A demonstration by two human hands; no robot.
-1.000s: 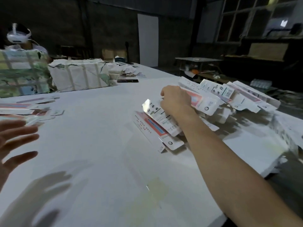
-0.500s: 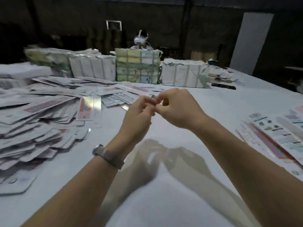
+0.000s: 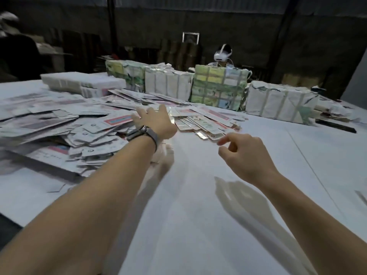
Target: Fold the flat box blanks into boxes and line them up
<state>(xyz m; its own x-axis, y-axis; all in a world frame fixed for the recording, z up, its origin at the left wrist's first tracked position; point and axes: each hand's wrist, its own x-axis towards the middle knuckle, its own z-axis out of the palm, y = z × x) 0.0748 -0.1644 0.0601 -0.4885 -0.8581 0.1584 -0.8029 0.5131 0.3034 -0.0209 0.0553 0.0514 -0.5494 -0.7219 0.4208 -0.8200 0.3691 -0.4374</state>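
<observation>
Box blanks (image 3: 59,124) lie heaped on the white table (image 3: 198,225), and our left hand (image 3: 155,122) reaches over the near edge of that heap with fingers stretched out straight; whether the fingertips touch the blanks we cannot tell. A dark wristband (image 3: 143,133) sits on that wrist. Our right hand (image 3: 244,153) hangs above bare tabletop just right of the heap, fingers loosely curled, thumb and forefinger near each other, holding nothing. The two hands are apart. Some blanks show a red and blue stripe, others small printed icons. Behind the heap stand wrapped bundles (image 3: 218,88) in a row, some white, some green and yellow. Beyond the bundles a person wearing a white headset (image 3: 222,53) is partly hidden. The room behind is dim.
</observation>
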